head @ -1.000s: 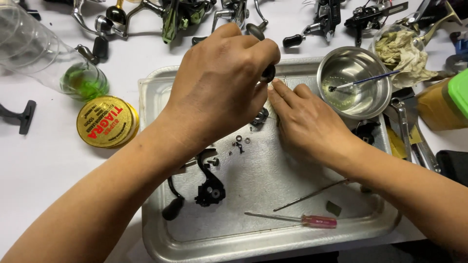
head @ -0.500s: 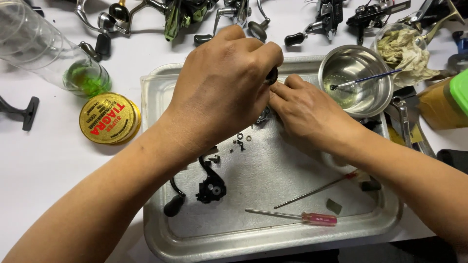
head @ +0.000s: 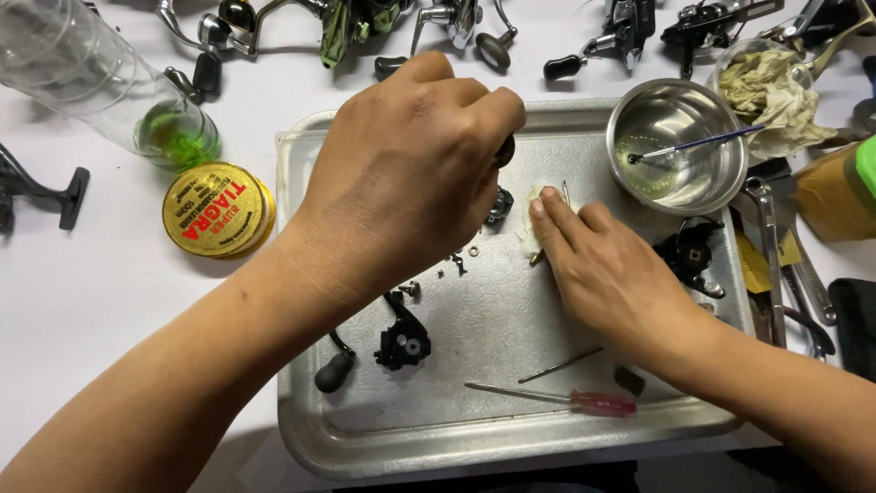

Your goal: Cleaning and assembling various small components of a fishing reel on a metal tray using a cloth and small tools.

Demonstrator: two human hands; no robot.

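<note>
Metal tray (head: 347, 438) held our work: our left hand (head: 411, 173) was closed on a dark reel part (head: 500, 205) (small, rigid, probably slick with oil), while our right hand (head: 607, 265) pressed flat fingers on a soft pale cloth (head: 531, 215) beside it.

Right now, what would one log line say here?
left hand: closed on dark reel part | right hand: fingertips pressing pale wad | under both: metal tray
</note>
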